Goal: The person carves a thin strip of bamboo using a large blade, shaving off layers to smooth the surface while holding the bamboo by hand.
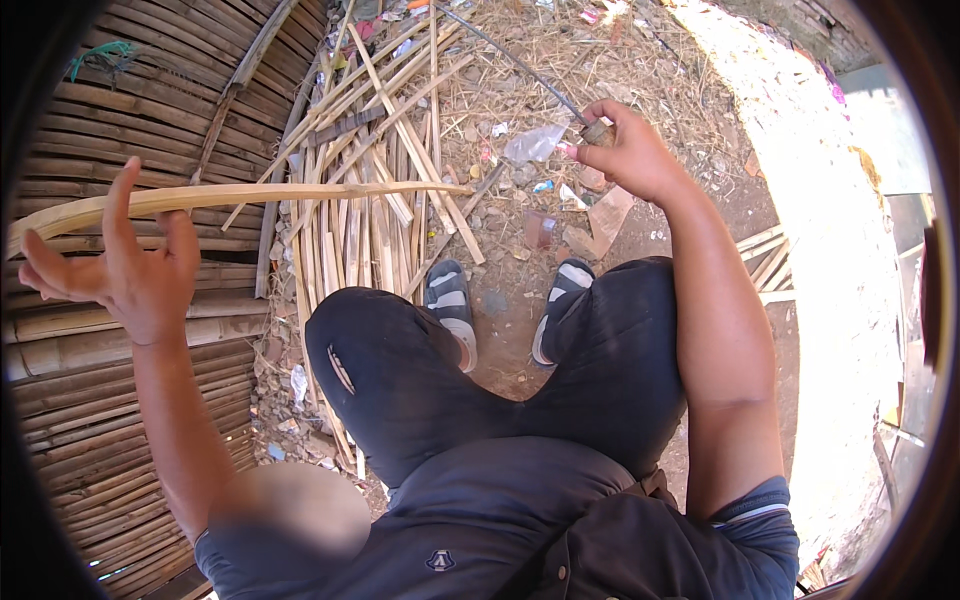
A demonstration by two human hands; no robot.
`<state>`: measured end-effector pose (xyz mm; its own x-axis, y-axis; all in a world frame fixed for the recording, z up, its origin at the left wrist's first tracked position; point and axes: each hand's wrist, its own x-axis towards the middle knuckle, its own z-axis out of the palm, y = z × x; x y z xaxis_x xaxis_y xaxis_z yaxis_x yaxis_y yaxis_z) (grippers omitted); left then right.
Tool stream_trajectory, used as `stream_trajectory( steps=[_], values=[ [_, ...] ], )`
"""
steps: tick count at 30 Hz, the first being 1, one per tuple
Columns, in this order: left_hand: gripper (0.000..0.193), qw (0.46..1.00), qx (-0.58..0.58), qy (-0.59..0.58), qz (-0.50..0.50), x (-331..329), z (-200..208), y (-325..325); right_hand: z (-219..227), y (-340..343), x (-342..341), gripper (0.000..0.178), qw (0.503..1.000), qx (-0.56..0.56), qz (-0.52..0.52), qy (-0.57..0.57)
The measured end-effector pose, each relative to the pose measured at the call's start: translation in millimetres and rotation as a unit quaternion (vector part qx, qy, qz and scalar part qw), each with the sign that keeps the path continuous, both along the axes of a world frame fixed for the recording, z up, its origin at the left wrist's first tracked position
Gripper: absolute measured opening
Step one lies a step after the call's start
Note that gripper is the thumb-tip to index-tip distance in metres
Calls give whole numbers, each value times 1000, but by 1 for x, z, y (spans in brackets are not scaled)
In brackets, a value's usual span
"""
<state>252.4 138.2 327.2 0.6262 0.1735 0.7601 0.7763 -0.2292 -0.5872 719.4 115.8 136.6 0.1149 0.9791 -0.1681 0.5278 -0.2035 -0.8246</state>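
A long, pale bamboo strip (290,192) stretches from the left rim across to the loose pile. My left hand (140,270) has its fingers spread, with the strip passing between the index finger and the thumb in a loose hold. My right hand (630,150) is raised ahead of my right knee, closed round a wooden handle (598,133). From that handle a long, thin, dark metal tool (520,66) runs up and left; seen almost edge-on, its exact kind is unclear. The tool and the strip are apart.
Split bamboo strips (350,235) lie piled ahead of my left knee. A slatted bamboo wall (110,130) stands at the left. Straw, stones and plastic scraps (535,143) litter the ground. My sandalled feet (450,300) are between my bent knees. More bamboo pieces (768,262) lie at the right.
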Motion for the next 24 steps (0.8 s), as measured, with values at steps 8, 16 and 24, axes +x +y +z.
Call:
stream_trajectory(
  steps=[8, 16, 24],
  values=[
    [63, 634, -133, -594, -476, 92, -93, -55, -8, 1, 10, 57, 999, 35, -9, 7],
    [81, 763, -569, -190, -240, 54, -146, -112, -18, -2, 27, 57, 1000, 20, -6, 12],
    [88, 726, -553, -225, -341, 129, -152, -162, -7, 2, 24, 58, 999, 8, -31, 21]
  ],
)
